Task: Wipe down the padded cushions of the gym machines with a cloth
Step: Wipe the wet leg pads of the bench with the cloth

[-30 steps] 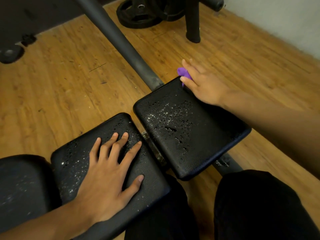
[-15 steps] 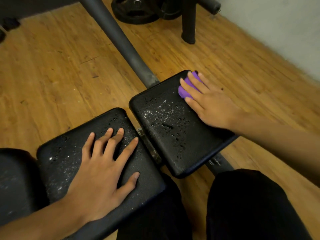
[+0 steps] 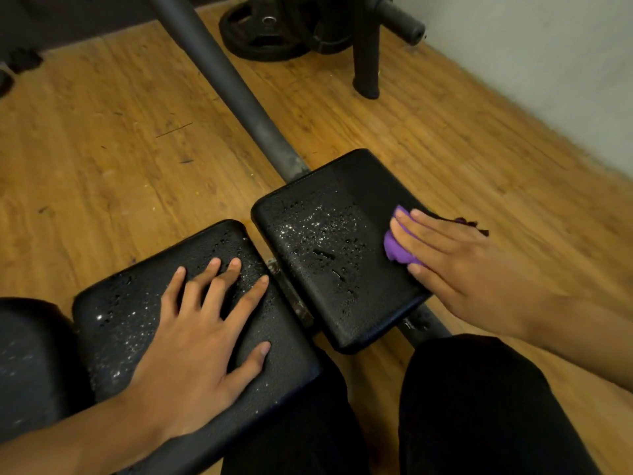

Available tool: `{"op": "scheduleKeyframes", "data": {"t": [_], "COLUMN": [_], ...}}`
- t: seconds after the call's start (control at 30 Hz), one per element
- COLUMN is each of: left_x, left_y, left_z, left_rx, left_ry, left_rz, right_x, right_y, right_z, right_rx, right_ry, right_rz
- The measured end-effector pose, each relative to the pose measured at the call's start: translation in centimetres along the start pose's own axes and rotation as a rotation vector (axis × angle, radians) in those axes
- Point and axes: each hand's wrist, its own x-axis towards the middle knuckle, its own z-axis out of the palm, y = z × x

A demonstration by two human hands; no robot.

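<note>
On the right-hand edge of a black far cushion (image 3: 308, 296), a person's right hand (image 3: 455, 265) presses a bunched purple cloth (image 3: 397, 250) flat against the wet vinyl, with the fingers straight and close together on top of it, not curled round it. The left hand (image 3: 198, 341) lies spread, fingers apart, on the near cushion (image 3: 116, 320) and holds nothing. Water beads (image 3: 318, 231) glisten across the middle of both pads.

The cloth looks light, soft and easily crumpled. It is likely to slide freely on the slick vinyl, so it seems best driven from above under flat fingers and palm, with enough of it spread out to catch the drops. The cushions themselves look firm and padded.

A second earlier the cloth sat at the far cushion's far right corner. It has since travelled toward the person along the right edge, and the strip behind it shows no beads. The left hand has kept its place.
</note>
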Motion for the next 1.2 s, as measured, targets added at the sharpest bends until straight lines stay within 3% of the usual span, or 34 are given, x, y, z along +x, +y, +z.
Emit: {"op": "scheduleKeyframes", "data": {"t": [0.13, 0.37, 0.5, 0.63, 0.73, 0.83, 1.07, 1.2], "left_x": [-0.1, 0.1, -0.1, -0.2, 0.0, 0.0, -0.1, -0.1], "left_y": [0.0, 0.0, -0.1, -0.1, -0.1, 0.0, 0.0, 0.1], "left_z": [0.1, -0.1, -0.2, 0.0, 0.2, 0.2, -0.4, -0.5], "left_rx": [-0.004, -0.004, 0.003, 0.007, 0.002, 0.002, -0.007, -0.015], "left_ry": [0.01, -0.019, -0.034, -0.012, 0.01, 0.021, -0.023, -0.033], "left_rz": [-0.003, -0.007, -0.007, -0.001, 0.004, 0.005, -0.009, -0.018], "right_x": [4.0, 18.7, 14.6, 4.9, -0.1, 2.4, 17.2, 15.9], "right_y": [1.0, -0.9, -1.2, -1.4, -1.6, -1.7, -1.1, -1.6], "right_z": [-0.3, 0.4, 0.8, 0.6, -0.1, 0.1, 0.5, 0.5], "right_rx": [-0.002, 0.011, 0.054, 0.06, 0.023, 0.011, 0.021, 0.078], "right_ry": [-0.067, 0.048, 0.054, 0.034, -0.042, -0.03, 0.087, 0.072], "right_rz": [-0.102, 0.083, 0.046, 0.015, 0.021, 0.046, 0.168, 0.173]}}
